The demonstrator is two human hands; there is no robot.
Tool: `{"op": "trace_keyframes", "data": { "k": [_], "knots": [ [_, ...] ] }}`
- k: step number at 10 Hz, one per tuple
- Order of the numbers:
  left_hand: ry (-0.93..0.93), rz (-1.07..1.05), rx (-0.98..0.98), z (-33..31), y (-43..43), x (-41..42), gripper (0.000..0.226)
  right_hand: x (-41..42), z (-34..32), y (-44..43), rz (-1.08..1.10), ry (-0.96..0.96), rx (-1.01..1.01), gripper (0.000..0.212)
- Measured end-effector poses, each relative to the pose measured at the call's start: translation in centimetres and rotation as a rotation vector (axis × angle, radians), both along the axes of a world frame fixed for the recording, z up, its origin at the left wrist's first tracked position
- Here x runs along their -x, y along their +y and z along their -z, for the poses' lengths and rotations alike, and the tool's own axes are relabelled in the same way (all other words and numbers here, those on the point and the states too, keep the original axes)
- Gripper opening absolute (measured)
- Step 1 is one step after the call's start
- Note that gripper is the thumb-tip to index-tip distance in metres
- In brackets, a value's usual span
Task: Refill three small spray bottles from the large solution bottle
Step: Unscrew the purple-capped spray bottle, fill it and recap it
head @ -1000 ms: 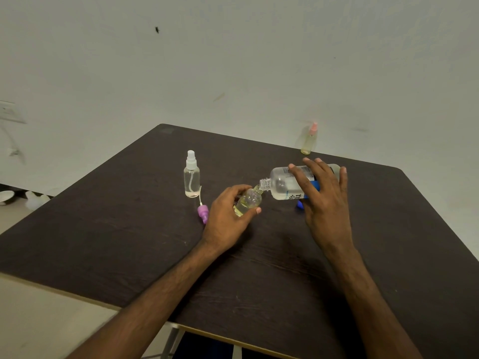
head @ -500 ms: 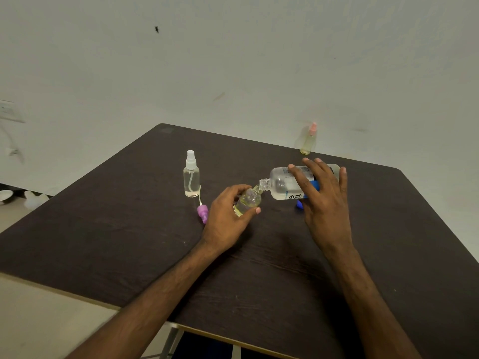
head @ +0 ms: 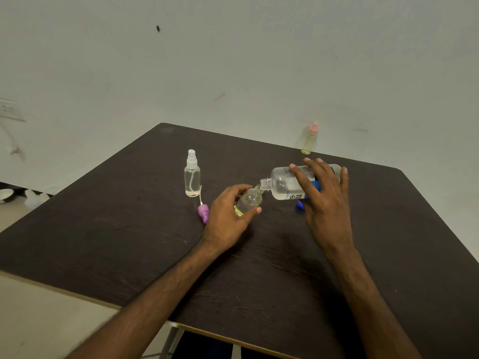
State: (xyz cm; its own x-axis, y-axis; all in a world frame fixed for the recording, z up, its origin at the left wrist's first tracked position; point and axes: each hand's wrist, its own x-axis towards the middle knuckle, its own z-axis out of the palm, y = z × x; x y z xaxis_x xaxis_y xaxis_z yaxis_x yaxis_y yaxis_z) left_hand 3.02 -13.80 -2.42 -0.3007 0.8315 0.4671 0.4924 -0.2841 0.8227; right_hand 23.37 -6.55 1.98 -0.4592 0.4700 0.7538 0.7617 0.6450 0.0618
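Observation:
My right hand [head: 324,200] grips the large clear solution bottle [head: 282,183], tipped on its side with its open neck touching the mouth of a small open spray bottle [head: 250,200]. My left hand [head: 228,216] holds that small bottle tilted; it has yellowish liquid in it. Its purple spray cap [head: 203,213] with its tube lies on the table just left of my left hand. A second small spray bottle [head: 192,174] with a white cap stands upright further left. A third small bottle [head: 309,139] with a pink cap stands at the table's far edge.
The dark wooden table [head: 129,242] stands against a pale wall. A blue cap [head: 300,204] lies under the large bottle, partly hidden by my right hand. White objects sit on the floor at far left.

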Motion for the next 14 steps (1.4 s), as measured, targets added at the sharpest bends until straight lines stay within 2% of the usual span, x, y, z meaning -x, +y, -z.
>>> {"op": "trace_keyframes", "data": {
  "k": [14],
  "knots": [
    [-0.008,0.0,-0.003,-0.06,-0.08,-0.07,0.047,0.13,-0.29,-0.33,0.012,0.002,-0.01,0.089]
  ]
}}
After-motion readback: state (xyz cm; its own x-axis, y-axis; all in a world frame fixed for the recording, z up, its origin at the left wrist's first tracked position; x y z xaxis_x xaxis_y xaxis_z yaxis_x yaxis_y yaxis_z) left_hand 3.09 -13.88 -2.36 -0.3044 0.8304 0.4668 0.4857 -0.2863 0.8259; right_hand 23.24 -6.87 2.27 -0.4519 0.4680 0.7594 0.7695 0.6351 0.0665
